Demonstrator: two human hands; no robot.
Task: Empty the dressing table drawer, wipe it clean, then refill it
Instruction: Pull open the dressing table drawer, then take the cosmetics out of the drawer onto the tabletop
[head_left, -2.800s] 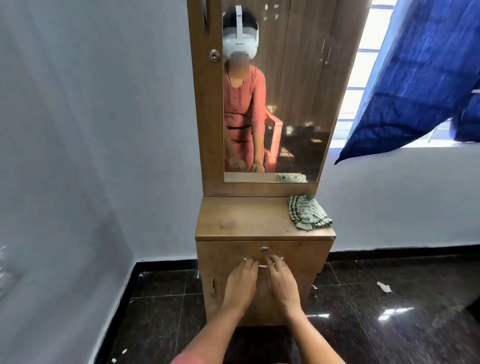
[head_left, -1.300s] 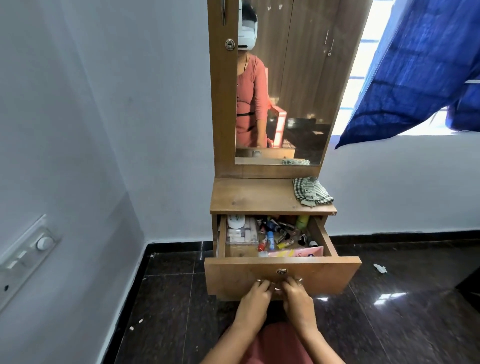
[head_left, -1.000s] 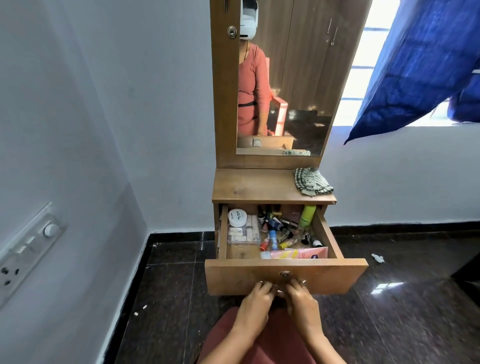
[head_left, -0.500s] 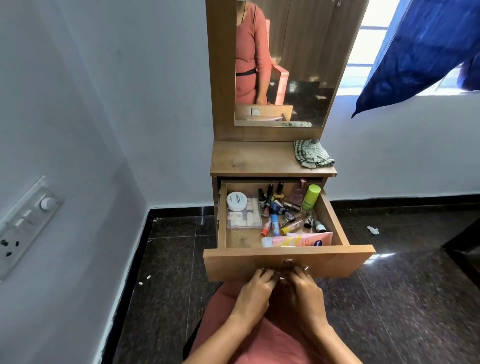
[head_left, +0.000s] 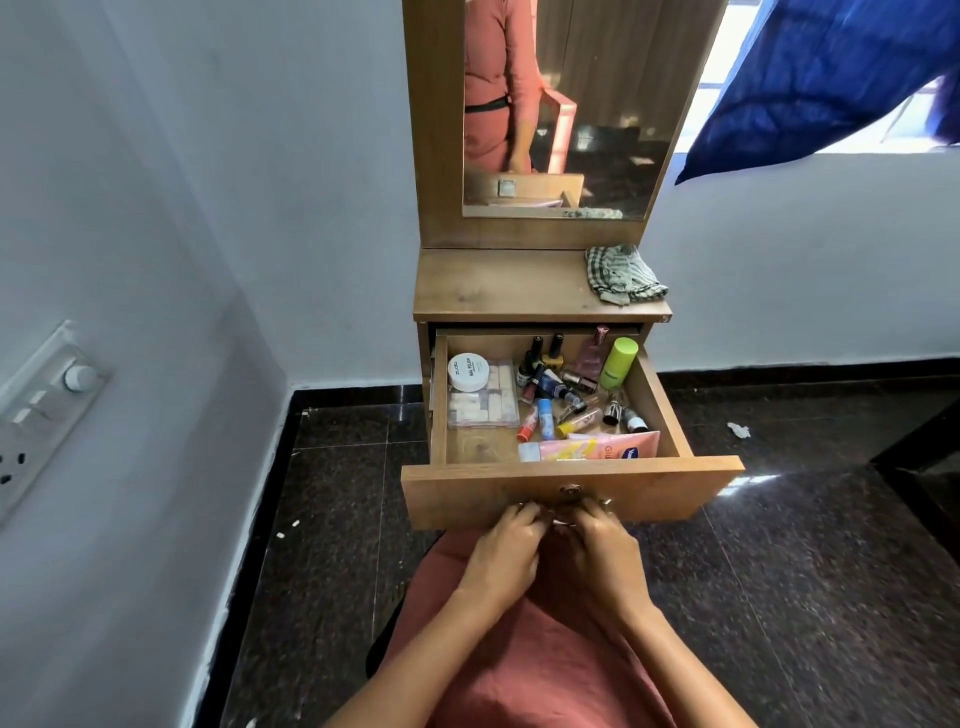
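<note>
The wooden drawer (head_left: 670, 488) of the dressing table stands pulled far out. My left hand (head_left: 506, 558) and my right hand (head_left: 605, 556) both grip the metal handle (head_left: 563, 521) on its front, fingers curled under it. Inside lie a white round jar (head_left: 468, 371), a clear plastic box (head_left: 485, 410), a green bottle (head_left: 618, 362), pink tubes (head_left: 597, 447) along the front, and several nail polish bottles and small tubes (head_left: 550, 387). A checked cloth (head_left: 623, 274) lies crumpled on the right of the table top (head_left: 498, 288).
A mirror (head_left: 566, 104) rises behind the table top. The white wall with a switch panel (head_left: 36, 415) runs close on the left. A blue curtain (head_left: 831, 78) hangs at the upper right. Dark polished floor tiles (head_left: 805, 571) surround the table, with a paper scrap (head_left: 737, 429).
Both hands have pulled the drawer from shut to far out, uncovering its contents. My view has tilted down and drawn back; both hands stay on the handle.
</note>
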